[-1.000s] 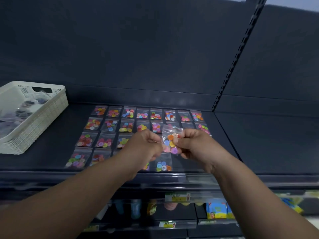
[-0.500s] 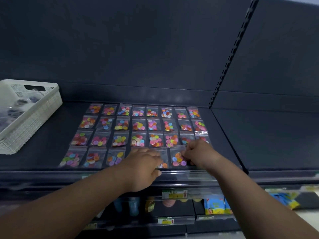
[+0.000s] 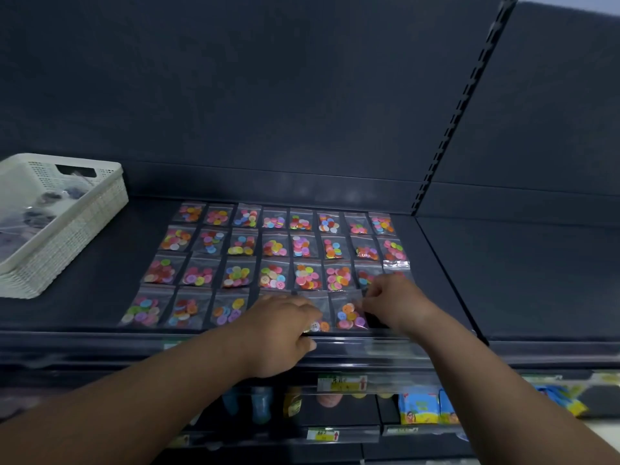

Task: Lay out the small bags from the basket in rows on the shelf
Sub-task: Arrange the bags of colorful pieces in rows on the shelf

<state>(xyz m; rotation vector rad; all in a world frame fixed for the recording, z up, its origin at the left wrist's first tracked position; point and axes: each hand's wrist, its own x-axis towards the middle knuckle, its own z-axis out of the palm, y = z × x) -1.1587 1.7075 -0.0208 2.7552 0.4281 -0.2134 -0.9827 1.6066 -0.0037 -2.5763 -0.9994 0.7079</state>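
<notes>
Both hands are working the front row on the shelf [image 3: 100, 280]. The left hand [image 3: 281, 330] is lying flat on one small bag [image 3: 320, 326], pinning it. The right hand [image 3: 394, 305] seems to be pinching the next bag [image 3: 349, 317] by its corner, squaring it to the rows. The basket [image 3: 77, 229] is sitting well to the left.

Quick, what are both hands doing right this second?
Left hand: rests palm-down on a half-covered bag; grip cannot be told.
Right hand: fingers curled, pinching the right edge of the next bag.
</notes>
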